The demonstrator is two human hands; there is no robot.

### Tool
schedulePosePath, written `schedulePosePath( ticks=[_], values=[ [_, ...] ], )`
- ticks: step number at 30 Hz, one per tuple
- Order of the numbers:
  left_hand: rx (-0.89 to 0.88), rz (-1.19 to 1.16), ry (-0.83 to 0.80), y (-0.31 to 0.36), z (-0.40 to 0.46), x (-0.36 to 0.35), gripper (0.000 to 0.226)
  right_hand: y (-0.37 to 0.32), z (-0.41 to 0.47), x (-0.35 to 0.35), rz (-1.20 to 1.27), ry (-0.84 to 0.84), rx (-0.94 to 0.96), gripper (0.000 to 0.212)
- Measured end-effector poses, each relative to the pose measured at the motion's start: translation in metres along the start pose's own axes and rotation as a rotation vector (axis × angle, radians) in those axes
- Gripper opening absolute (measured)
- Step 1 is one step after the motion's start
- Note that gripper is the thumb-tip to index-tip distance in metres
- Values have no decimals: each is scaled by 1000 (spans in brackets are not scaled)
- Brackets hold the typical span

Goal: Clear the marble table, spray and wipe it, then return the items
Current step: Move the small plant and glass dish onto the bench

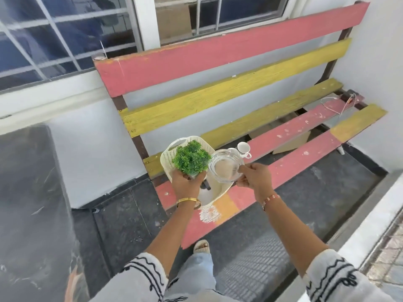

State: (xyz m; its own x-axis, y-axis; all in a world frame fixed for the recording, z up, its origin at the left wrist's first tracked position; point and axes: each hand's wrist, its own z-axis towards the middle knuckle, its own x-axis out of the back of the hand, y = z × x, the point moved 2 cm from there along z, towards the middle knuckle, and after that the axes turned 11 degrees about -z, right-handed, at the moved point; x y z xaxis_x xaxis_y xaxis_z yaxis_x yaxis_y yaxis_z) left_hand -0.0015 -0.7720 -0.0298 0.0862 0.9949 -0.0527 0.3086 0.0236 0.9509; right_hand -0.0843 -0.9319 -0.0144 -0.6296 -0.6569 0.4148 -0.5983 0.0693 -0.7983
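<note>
Bench [294, 131] of red and yellow slats runs from 6 o'clock up to 2 o'clock in the head view; the person stands over its near end. Left hand [187, 185] is wrapped around the base of a small green potted plant [192, 159], fingers curled under the foliage. Right hand [254, 178] pinches the rim of a clear glass jug [225, 168], thumb and fingers closed on its edge. Both items hang over a cream perforated basket [202, 142] that sits on the bench seat just beyond the hands. White cup [243, 149] stands at 1 o'clock of the jug, on the seat or at the basket's edge; cannot tell which. Marble table [28, 203], dark and veined, lies at 9 o'clock, well apart from the bench, only partly in view.

Judgement: clearing or returning step, which of the two cannot be settled from this view. The plant and jug are either being set down into the basket or lifted out of it.

Next move, if setting down: lower the plant upright into the basket and place the jug beside it without knocking the cup. If lifting: carry both level to the table at 9 o'clock. Glass rim grip looks light; jug could slip or tilt.
</note>
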Motion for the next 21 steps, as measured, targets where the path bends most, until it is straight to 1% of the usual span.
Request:
schedulePosePath(
  ticks=[2,4,6,8,10,13,16,19,21],
  values=[
    [15,22,-14,4,14,-24,32,-8,27,9,4,7,-29,23],
    [34,73,12,2,25,-41,30,-11,49,17,5,24,-58,28],
    [77,85,26,0,32,-54,32,-10,64,24,16,19,-86,22],
    [64,100,37,-5,41,-74,35,-10,86,34,11,12,-110,17],
    [53,103,23,-9,46,-94,43,-9,105,43,3,14,-141,24],
    [85,81,39,-18,49,-122,37,-8,135,56,0,0,-167,30],
    [85,88,68,-31,49,-156,42,-4,171,70,-43,-43,-172,25],
    [84,119,123,-45,48,-189,41,2,207,83,-121,-111,-146,21],
    [123,108,212,-56,44,-215,45,6,233,92,-195,-177,-120,19]
  ],
)
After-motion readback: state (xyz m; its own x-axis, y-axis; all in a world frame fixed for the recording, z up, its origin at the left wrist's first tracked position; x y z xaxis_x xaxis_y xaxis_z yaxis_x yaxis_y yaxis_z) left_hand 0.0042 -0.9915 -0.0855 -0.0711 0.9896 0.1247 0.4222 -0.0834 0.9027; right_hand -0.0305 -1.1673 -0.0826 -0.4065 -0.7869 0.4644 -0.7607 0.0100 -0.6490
